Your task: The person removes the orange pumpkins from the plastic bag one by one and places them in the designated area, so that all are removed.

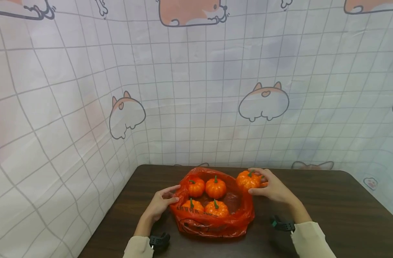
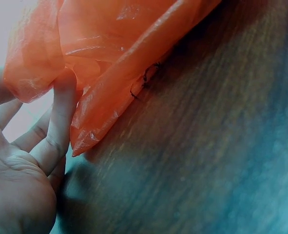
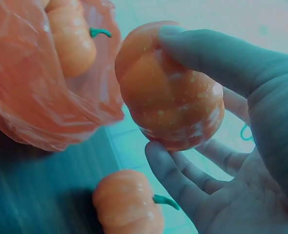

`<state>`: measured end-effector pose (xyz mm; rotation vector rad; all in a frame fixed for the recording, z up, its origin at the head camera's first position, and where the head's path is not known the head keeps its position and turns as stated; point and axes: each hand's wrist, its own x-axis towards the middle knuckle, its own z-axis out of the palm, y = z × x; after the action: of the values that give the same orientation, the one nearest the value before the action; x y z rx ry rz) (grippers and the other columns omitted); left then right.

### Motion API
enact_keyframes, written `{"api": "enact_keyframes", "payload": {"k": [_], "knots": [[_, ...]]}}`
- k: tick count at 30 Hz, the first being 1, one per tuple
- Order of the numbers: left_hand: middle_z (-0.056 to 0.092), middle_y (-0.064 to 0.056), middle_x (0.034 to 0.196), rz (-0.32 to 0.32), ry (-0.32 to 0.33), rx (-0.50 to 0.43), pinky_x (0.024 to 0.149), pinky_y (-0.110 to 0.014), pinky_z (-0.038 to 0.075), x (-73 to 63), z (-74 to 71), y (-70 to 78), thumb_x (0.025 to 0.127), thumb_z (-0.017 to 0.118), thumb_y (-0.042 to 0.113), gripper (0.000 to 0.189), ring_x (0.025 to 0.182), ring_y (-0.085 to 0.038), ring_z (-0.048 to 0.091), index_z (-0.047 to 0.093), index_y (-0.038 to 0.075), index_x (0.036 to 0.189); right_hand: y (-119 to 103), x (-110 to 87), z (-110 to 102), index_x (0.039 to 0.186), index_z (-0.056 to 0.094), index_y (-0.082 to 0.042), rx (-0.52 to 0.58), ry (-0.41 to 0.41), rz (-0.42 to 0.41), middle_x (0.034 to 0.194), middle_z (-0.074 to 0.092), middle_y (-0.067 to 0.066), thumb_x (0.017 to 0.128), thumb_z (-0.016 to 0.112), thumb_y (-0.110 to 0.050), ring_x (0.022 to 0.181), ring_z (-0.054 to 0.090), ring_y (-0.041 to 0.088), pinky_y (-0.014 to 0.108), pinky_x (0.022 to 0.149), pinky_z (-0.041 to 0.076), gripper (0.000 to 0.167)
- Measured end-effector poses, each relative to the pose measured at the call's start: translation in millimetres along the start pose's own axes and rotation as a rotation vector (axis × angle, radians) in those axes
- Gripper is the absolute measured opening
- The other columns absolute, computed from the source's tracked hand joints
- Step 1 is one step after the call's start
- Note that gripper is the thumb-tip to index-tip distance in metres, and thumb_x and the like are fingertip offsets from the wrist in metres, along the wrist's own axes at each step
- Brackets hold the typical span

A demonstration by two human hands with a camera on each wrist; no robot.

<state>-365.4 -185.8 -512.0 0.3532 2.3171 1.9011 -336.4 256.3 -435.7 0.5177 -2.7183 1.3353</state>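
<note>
A red plastic bag (image 1: 212,229) stands with its mouth wide, and several small orange pumpkins (image 1: 216,188) with green stems lie inside. At the bag's left rim, my left hand (image 1: 159,202) holds the thin plastic (image 2: 105,53) between thumb and fingers. My right hand (image 1: 272,186) grips another small pumpkin (image 3: 168,92) beside the bag's right rim, thumb on one side and fingers on the other. One more pumpkin (image 3: 126,202) sits outside the bag, mostly hidden behind the right hand in the head view.
Everything rests on a dark wooden table (image 1: 319,200). A pale grid-patterned curtain (image 1: 196,89) with cartoon dogs hangs behind it and along the left side. Dark wrist straps (image 1: 283,225) sit on both forearms, below light sleeves.
</note>
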Motion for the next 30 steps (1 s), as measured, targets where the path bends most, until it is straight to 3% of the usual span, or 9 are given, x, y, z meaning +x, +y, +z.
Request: {"api": "enact_keyframes", "payload": {"k": [9,15,23,30], "knots": [[0.069,-0.016,0.109,0.007,-0.006,0.000,0.082,-0.032,0.054,0.9,-0.4,1.3,0.095,0.072,0.014,0.051,0.095,-0.020,0.064,0.059,0.013,0.145,6.8,-4.8,-16.4,0.150,0.049,-0.017,0.022,0.058,-0.003,0.150,0.036,0.027,0.090,0.080,-0.032,0.121,0.053,0.043,0.051,0.090,0.056,0.069],[0.069,-0.014,0.107,0.001,-0.003,0.003,0.083,-0.032,0.054,1.1,-0.1,0.1,0.096,0.071,0.013,0.051,0.095,-0.019,0.064,0.060,0.013,0.145,11.8,-9.5,-26.2,0.151,0.048,-0.020,-0.016,0.093,0.039,0.151,0.035,0.026,0.089,0.080,-0.037,0.124,0.048,0.045,0.048,0.083,0.054,0.071],[0.069,-0.016,0.108,-0.004,-0.001,-0.002,0.083,-0.032,0.055,1.2,1.1,0.9,0.096,0.072,0.014,0.051,0.096,-0.019,0.064,0.060,0.014,0.145,19.0,-14.5,-35.1,0.154,0.044,-0.015,-0.056,0.124,0.078,0.149,0.033,0.028,0.091,0.078,-0.039,0.127,0.046,0.051,0.061,0.089,0.052,0.076],[0.069,-0.015,0.109,-0.001,-0.008,-0.010,0.083,-0.032,0.056,0.4,0.4,0.3,0.096,0.072,0.015,0.052,0.096,-0.019,0.065,0.058,0.013,0.146,24.3,-17.1,-41.2,0.156,0.040,-0.010,-0.019,0.141,0.127,0.151,0.029,0.032,0.091,0.079,-0.037,0.128,0.044,0.055,0.059,0.088,0.054,0.080]]}}
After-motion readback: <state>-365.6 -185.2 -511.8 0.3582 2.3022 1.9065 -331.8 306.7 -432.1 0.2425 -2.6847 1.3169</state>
